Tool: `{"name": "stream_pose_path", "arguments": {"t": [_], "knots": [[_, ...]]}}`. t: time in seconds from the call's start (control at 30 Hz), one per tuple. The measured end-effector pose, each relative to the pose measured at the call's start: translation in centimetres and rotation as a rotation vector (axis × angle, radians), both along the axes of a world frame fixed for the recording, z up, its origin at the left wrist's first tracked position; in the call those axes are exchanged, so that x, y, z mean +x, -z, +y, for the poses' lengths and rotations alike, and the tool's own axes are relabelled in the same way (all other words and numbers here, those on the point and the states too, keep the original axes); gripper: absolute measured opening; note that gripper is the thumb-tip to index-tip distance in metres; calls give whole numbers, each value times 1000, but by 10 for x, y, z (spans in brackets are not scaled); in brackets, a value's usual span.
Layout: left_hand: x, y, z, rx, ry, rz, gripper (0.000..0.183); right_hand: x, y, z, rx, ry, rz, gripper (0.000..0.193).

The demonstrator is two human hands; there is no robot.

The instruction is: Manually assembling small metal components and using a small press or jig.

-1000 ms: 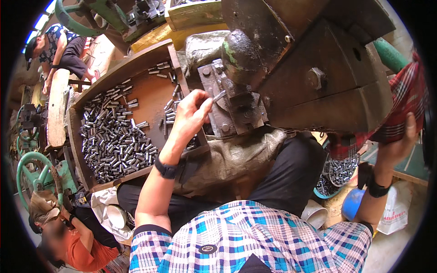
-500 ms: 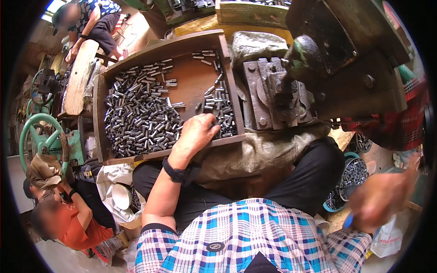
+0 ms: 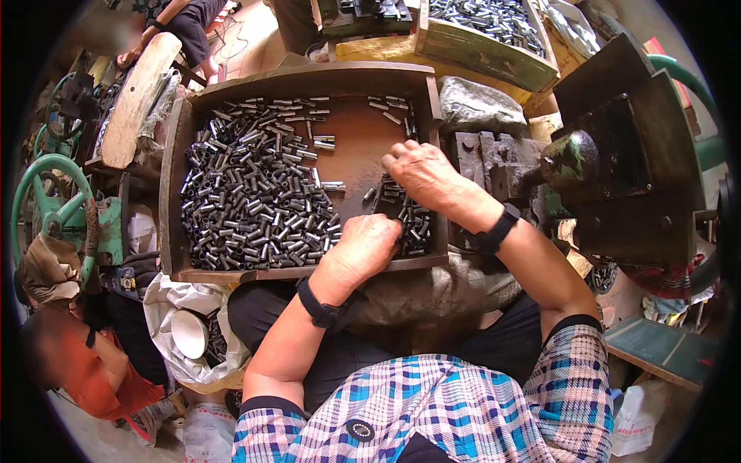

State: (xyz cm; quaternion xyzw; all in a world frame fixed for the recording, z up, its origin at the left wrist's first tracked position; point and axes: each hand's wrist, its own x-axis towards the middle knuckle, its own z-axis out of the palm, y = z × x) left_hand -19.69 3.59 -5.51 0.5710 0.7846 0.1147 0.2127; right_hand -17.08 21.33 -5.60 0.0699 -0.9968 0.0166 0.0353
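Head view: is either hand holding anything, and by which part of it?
It cannot be told: the left hand and right hand are at the small metal tubes on the right of the tray, but any grip is hidden.

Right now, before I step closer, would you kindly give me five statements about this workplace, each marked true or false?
1. The left hand and right hand are both at the right side of the wooden tray. True.
2. Most of the metal tubes lie on the tray's right. False: the larger heap is on its left.
3. The right wrist bears a dark band. True.
4. The white bowl stands inside the tray. False: it is at the white sack, lower left.
5. The right hand is farther from the person's body than the left. True.
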Motion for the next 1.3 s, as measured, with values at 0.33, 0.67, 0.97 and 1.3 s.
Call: {"name": "stream_pose_path", "arguments": {"t": [0.33,0.67,0.97,1.3], "knots": [[-3,2,-2,70,-35,55,12,9,-5,-7,-99,-26,51,12],[1,-11,10,295,-429,-635,19,103,-26,-12,-1304,469,-84,18],[0,-8,19,297,-654,-1501,11,116,-29,-6,-1645,488,-228,15],[4,-9,22,404,-761,-1590,15,118,-30,-12,-1648,522,-123,16]]}}
